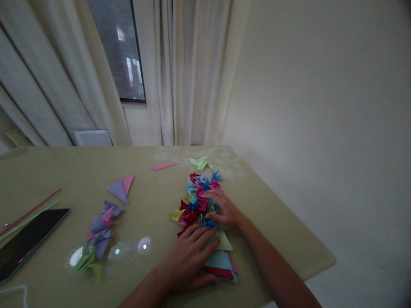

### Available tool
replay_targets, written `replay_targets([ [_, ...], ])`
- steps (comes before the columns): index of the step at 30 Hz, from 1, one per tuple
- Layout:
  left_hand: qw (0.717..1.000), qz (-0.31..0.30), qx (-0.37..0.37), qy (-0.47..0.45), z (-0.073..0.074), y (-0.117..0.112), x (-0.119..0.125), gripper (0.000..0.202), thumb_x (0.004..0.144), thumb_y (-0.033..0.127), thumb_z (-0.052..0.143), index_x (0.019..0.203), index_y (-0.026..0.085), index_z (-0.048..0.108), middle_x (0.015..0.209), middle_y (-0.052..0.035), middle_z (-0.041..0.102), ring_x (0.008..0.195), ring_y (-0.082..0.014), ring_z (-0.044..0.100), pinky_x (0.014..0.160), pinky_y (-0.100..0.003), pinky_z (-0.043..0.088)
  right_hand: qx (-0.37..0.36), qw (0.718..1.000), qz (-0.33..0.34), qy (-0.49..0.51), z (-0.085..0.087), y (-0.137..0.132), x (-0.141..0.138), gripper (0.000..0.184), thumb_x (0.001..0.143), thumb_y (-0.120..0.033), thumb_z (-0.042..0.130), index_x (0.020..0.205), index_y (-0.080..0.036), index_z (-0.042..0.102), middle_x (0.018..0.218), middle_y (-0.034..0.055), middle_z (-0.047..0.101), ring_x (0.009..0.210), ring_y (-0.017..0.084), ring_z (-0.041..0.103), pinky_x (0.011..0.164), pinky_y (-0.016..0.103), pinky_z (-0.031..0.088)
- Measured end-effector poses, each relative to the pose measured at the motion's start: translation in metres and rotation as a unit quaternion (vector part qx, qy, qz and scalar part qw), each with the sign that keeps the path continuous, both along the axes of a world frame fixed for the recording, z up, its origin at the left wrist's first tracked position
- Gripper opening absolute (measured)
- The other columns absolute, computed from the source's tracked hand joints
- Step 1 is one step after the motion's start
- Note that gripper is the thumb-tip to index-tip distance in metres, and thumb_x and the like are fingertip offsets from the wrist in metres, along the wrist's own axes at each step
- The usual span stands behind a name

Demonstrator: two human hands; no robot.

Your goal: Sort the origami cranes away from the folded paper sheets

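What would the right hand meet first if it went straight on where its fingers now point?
Probably the magenta piece of folded paper in the multicoloured paper pile, directly before the right hand; whether they already touch is unclear.

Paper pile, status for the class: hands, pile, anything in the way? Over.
Left hand over near end of pile; right hand at its right side. Pile multicoloured, heaped. Flat papers close by, partly under left hand.
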State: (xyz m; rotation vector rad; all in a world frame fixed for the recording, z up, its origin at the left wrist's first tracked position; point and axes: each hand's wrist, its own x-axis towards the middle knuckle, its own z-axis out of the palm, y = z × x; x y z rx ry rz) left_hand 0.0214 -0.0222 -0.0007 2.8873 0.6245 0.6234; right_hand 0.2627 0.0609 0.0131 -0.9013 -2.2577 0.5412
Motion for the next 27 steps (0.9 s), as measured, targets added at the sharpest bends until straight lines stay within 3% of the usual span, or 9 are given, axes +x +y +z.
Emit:
replay_targets([
  [8, 0.998, -0.008, 0.064, -0.008, 0.002, -0.004, 0.006, 0.047, 0.101, 0.063, 0.056, 0.116, 0.02, 0.069, 0.099, -0.0097, 0.075, 0.092, -0.0275, 0.069, 0.094, -0.047, 0.051, 0.01, 0.991, -0.082, 0.105, -0.01, 0.009, 0.006, 0.066, 0.096, -0.074, 0.059, 0.135, -0.021, 0.067, 0.133, 0.0152, 0.066, 0.126, 0.033, 0.061, 0.109, 0.05, 0.05],
  [11, 0.996, 0.027, 0.078, -0.038, 0.011, -0.012, -0.016, 0.042, 0.1, 0.057, 0.062, 0.124, 0.023, 0.069, 0.11, -0.0102, 0.077, 0.102, -0.0277, 0.07, 0.101, -0.046, 0.05, 0.007, 0.988, -0.097, 0.123, -0.012, 0.009, 0.01, 0.061, 0.096, -0.07, 0.06, 0.133, -0.021, 0.068, 0.131, 0.0151, 0.067, 0.124, 0.033, 0.062, 0.107, 0.051, 0.05],
  [13, 0.989, 0.107, 0.082, -0.062, 0.015, -0.02, -0.048, 0.033, 0.101, 0.044, 0.065, 0.13, 0.029, 0.067, 0.122, -0.0073, 0.076, 0.113, -0.0264, 0.07, 0.109, -0.044, 0.047, 0.004, 0.987, -0.101, 0.127, -0.014, 0.01, 0.011, 0.058, 0.097, -0.067, 0.062, 0.131, -0.021, 0.069, 0.129, 0.0146, 0.068, 0.123, 0.033, 0.063, 0.107, 0.051, 0.05],
  [15, 0.96, 0.244, 0.108, -0.088, 0.015, -0.03, -0.088, 0.027, 0.101, 0.035, 0.063, 0.128, 0.034, 0.068, 0.125, -0.0046, 0.075, 0.115, -0.0262, 0.069, 0.11, -0.045, 0.046, 0.0, 0.986, -0.102, 0.132, -0.015, 0.011, 0.011, 0.055, 0.097, -0.065, 0.063, 0.13, -0.021, 0.069, 0.128, 0.0143, 0.068, 0.12, 0.032, 0.064, 0.105, 0.05, 0.051],
  [17, 0.891, 0.422, 0.137, -0.096, 0.011, -0.04, -0.129, 0.027, 0.101, 0.041, 0.06, 0.125, 0.031, 0.069, 0.13, -0.0092, 0.072, 0.118, -0.034, 0.067, 0.11, -0.056, 0.045, 0.001, 0.986, -0.098, 0.133, -0.016, 0.012, 0.01, 0.052, 0.097, -0.063, 0.064, 0.129, -0.022, 0.07, 0.128, 0.0142, 0.068, 0.119, 0.031, 0.064, 0.104, 0.049, 0.052],
  [19, 0.806, 0.578, 0.107, -0.066, 0.006, -0.048, -0.163, 0.046, 0.099, 0.054, 0.057, 0.134, 0.024, 0.065, 0.142, -0.0181, 0.064, 0.126, -0.0465, 0.059, 0.105, -0.069, 0.045, 0.003, 0.987, -0.095, 0.127, -0.017, 0.014, 0.009, 0.051, 0.097, -0.061, 0.065, 0.129, -0.022, 0.07, 0.127, 0.0138, 0.068, 0.116, 0.03, 0.066, 0.102, 0.048, 0.054],
  [21, 0.772, 0.632, 0.038, -0.059, 0.001, -0.056, -0.186, 0.055, 0.097, 0.061, 0.053, 0.133, 0.021, 0.064, 0.135, -0.0201, 0.067, 0.122, -0.0465, 0.062, 0.099, -0.067, 0.05, 0.002, 0.988, -0.094, 0.123, -0.018, 0.015, 0.008, 0.051, 0.097, -0.061, 0.065, 0.129, -0.022, 0.07, 0.127, 0.0134, 0.068, 0.115, 0.03, 0.066, 0.099, 0.047, 0.055],
  [23, 0.768, 0.634, -0.047, -0.082, -0.002, -0.061, -0.197, 0.054, 0.095, 0.062, 0.05, 0.127, 0.021, 0.066, 0.118, -0.0164, 0.073, 0.107, -0.0391, 0.071, 0.09, -0.054, 0.057, -0.001, 0.988, -0.093, 0.124, -0.02, 0.016, 0.008, 0.051, 0.097, -0.061, 0.065, 0.129, -0.022, 0.07, 0.127, 0.0132, 0.068, 0.115, 0.03, 0.066, 0.097, 0.047, 0.056],
  [27, 0.746, 0.636, -0.125, -0.154, -0.002, -0.065, -0.194, 0.052, 0.09, 0.065, 0.055, 0.118, 0.025, 0.07, 0.095, -0.0085, 0.078, 0.089, -0.0327, 0.076, 0.076, -0.042, 0.06, 0.006, 0.986, -0.104, 0.13, -0.021, 0.017, 0.011, 0.051, 0.097, -0.062, 0.065, 0.13, -0.023, 0.069, 0.124, 0.0126, 0.069, 0.112, 0.031, 0.067, 0.096, 0.048, 0.057],
])
